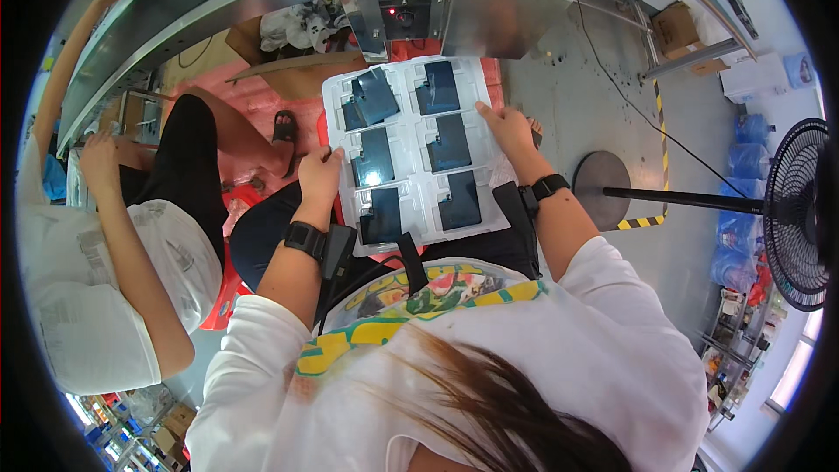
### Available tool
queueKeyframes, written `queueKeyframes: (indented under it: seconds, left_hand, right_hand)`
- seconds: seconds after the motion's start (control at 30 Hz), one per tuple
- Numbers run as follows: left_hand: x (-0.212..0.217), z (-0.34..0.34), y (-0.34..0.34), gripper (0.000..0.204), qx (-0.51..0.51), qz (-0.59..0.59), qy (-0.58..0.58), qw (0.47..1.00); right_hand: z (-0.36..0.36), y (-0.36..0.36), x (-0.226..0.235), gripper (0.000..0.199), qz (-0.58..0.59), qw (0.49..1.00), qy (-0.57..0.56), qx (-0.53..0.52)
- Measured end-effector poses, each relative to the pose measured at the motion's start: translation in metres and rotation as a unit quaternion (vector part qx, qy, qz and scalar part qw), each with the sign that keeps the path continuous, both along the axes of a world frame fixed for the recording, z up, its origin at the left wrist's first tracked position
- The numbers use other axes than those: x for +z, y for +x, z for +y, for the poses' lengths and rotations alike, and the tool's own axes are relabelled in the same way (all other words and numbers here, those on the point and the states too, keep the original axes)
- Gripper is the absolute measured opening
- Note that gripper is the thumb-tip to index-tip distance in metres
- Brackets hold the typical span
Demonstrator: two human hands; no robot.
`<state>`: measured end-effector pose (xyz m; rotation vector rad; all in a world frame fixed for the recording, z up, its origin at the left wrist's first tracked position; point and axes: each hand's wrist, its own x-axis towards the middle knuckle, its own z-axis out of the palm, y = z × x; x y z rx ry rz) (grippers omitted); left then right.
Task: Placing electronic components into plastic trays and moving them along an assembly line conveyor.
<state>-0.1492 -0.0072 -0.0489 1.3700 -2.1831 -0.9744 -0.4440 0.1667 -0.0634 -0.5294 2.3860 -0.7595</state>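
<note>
Tray [411,100] on lap, white, six dark panels in two columns; long axis runs away from body toward metal machine [454,4]. Left hand [320,177] grips left edge, right hand [507,128] grips right edge.

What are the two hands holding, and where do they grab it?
A white tray of dark panels: left hand on its left edge, right hand on its right edge.

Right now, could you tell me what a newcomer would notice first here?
Most striking is the white tray at centre, its six pockets holding dark flat panels, gripped by the left hand and right hand. A black standing fan fills the right edge.
</note>
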Motion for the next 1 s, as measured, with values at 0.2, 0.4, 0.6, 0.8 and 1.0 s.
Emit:
queueKeyframes:
  seconds: [0.2,0.4,0.6,0.8,1.0]
  left_hand:
    - [0.014,0.017,0.002,0.034,-0.002,-0.054,-0.017,0.998]
    - [0.012,0.011,-0.006,0.04,-0.02,-0.139,-0.056,0.988]
    - [0.008,0.005,-0.015,0.04,-0.042,-0.119,-0.051,0.991]
    - [0.009,0.013,-0.029,0.04,-0.067,-0.13,-0.025,0.989]
    - [0.024,0.017,-0.029,0.037,-0.077,-0.149,-0.004,0.986]
  right_hand:
    - [0.023,-0.002,-0.014,0.073,-0.164,0.986,-0.037,0.016]
    - [0.018,0.002,0.055,0.069,-0.257,0.963,0.046,0.061]
    - [0.03,-0.008,0.028,0.067,-0.168,0.979,0.099,0.06]
    - [0.062,-0.052,-0.087,0.077,-0.063,0.998,0.03,0.002]
    - [0.029,-0.021,0.007,0.085,-0.037,0.993,0.106,0.045]
